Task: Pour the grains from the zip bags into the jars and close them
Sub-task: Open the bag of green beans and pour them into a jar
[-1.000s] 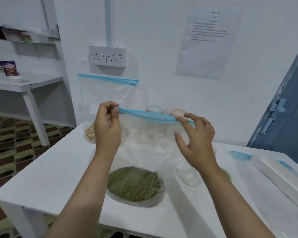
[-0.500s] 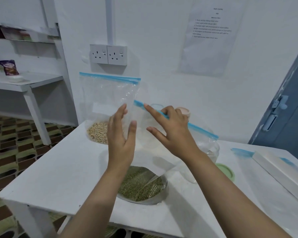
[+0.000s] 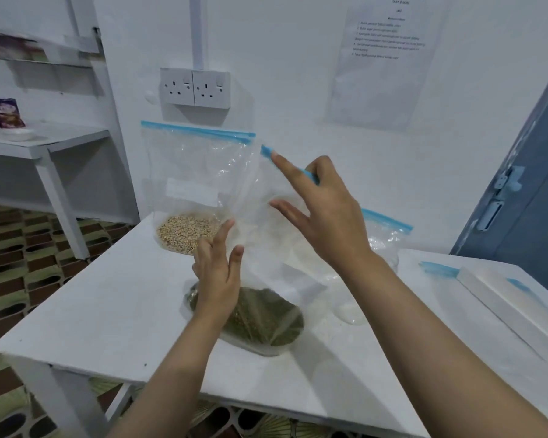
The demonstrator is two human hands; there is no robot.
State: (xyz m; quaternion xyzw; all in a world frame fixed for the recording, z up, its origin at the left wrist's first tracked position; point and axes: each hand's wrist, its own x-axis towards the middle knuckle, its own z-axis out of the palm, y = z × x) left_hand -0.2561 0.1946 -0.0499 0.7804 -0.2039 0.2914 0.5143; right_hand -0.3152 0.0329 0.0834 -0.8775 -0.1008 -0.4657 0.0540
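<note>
Two zip bags upright on the white tabletop (image 3: 102,314): green-grain bag (image 3: 260,317) in front, pale-grain bag (image 3: 187,229) behind near the wall, blank white label on it. One flat bag (image 3: 437,268) lying at right. Left hand (image 3: 217,273) touching the front bag's side, fingers straight. Right hand (image 3: 326,210) at its blue zip strip, fingers spread. One double socket (image 3: 194,87). Wall sheet (image 3: 386,58): print unreadable.

A printed sheet (image 3: 385,63) taped to the white wall carries a short heading and several numbered lines, all too small and blurred to read. A purple packet (image 3: 4,112) on the side shelf bears printing that cannot be made out. No other writing is legible.
</note>
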